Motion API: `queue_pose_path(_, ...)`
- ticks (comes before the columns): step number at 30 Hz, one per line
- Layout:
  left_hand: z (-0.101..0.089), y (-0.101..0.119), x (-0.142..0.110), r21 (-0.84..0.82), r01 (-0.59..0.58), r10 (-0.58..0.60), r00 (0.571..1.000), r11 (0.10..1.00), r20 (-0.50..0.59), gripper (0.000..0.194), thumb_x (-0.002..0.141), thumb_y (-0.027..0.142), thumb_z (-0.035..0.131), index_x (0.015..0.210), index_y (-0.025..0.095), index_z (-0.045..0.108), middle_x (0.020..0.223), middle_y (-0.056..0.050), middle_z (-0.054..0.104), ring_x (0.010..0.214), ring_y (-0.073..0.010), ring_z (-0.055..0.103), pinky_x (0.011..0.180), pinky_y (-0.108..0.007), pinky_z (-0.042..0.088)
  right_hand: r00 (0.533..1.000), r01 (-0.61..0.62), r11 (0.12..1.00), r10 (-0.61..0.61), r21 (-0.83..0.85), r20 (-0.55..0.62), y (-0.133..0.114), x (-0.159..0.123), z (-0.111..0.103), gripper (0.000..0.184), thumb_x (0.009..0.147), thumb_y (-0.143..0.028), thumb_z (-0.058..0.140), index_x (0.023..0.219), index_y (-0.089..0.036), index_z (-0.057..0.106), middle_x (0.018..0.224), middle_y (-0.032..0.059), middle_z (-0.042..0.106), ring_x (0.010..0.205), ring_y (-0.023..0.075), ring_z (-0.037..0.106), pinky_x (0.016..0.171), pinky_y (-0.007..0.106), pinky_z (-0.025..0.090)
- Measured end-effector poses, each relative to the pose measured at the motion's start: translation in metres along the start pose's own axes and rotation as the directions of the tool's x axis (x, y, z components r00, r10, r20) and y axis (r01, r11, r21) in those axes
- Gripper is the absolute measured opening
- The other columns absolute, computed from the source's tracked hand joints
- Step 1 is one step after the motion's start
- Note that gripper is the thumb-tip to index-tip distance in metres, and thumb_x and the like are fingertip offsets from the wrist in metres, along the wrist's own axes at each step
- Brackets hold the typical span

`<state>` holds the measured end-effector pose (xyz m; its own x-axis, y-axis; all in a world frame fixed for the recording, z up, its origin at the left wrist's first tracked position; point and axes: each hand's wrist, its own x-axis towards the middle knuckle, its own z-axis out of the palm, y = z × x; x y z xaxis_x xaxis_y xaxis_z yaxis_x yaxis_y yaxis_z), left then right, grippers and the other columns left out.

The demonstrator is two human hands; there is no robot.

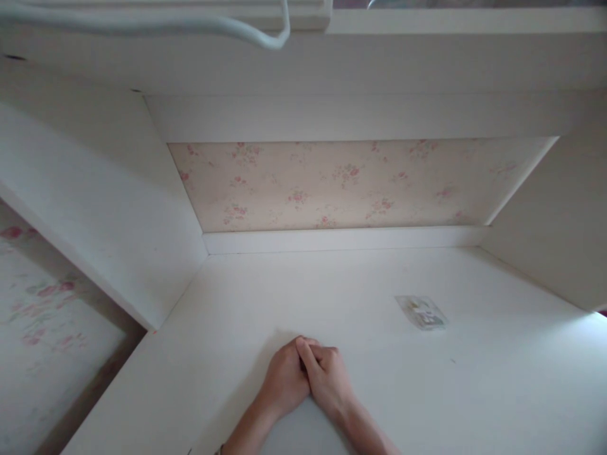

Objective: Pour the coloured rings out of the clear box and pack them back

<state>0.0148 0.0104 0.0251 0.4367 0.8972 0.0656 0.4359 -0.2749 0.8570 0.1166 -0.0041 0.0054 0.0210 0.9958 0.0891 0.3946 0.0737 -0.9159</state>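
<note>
My left hand and my right hand rest clasped together on the white desktop, near the middle of its front part. Both are closed, with the right thumb lying across the top of the left hand. No object shows in them, though the space between the palms is hidden. To the right and farther back, apart from my hands, lies a small clear plastic bag with pale little items inside, too small to name.
A white side panel stands at the left and another panel at the right. Overhead runs a white shelf with a pale cable hanging off it. Flowered wallpaper shows behind. The desk's left edge slants down past the panel.
</note>
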Motion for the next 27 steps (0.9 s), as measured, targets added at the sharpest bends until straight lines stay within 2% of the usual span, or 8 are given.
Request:
queue_pose_path(5,0.0,0.004,-0.001,0.05,0.024,-0.026,0.999,0.998,0.036,0.021,0.074,0.013,0.044,0.079,0.018,0.064,0.078,0.0,0.068,0.072,-0.0129,0.06,0.065,-0.021,0.042,1.0,0.001,0.999,0.0,0.038,-0.025,0.001,-0.001,0.001,0.054,0.089,-0.049,0.039,0.052,-0.014,0.054,0.052,-0.0007,0.047,0.049,0.0091,0.042,0.046,0.021,0.028)
queue_pose_path(9,0.001,0.006,-0.002,0.144,0.052,-0.059,0.997,0.988,0.044,0.025,0.076,0.016,0.045,0.09,0.021,0.065,0.075,0.001,0.068,0.073,-0.0145,0.062,0.065,-0.021,0.042,0.999,0.026,0.993,-0.022,0.117,-0.028,0.001,-0.002,0.001,0.053,0.089,-0.05,0.039,0.052,-0.015,0.053,0.055,-0.0005,0.047,0.052,0.0095,0.043,0.048,0.02,0.03)
queue_pose_path(17,0.001,0.011,-0.005,0.215,0.063,-0.076,0.996,0.975,0.054,0.029,0.08,0.018,0.045,0.101,0.024,0.064,0.079,0.0,0.07,0.076,-0.0153,0.064,0.065,-0.021,0.042,0.999,0.043,0.987,-0.045,0.157,0.007,0.001,-0.003,-0.002,0.052,0.09,-0.048,0.037,0.05,-0.016,0.046,0.057,-0.0003,0.045,0.054,0.0099,0.044,0.05,0.021,0.032)
queue_pose_path(22,-0.001,0.012,-0.004,0.293,0.089,-0.113,0.991,0.952,0.069,0.026,0.082,0.023,0.045,0.1,0.024,0.064,0.084,-0.001,0.071,0.082,-0.0165,0.065,0.069,-0.021,0.043,0.999,0.015,0.994,-0.019,0.104,0.03,0.003,-0.002,-0.003,0.054,0.089,-0.049,0.038,0.046,-0.017,0.042,0.051,-0.0015,0.04,0.049,0.0088,0.039,0.047,0.021,0.028)
queue_pose_path(27,-0.001,0.01,-0.004,0.325,0.064,-0.096,0.992,0.944,0.084,0.026,0.081,0.023,0.045,0.1,0.025,0.063,0.086,-0.001,0.071,0.083,-0.0167,0.065,0.067,-0.022,0.042,0.998,0.048,0.987,-0.053,0.154,0.027,0.005,-0.001,-0.004,0.053,0.089,-0.049,0.037,0.047,-0.017,0.04,0.055,-0.001,0.042,0.051,0.0084,0.04,0.049,0.02,0.031)
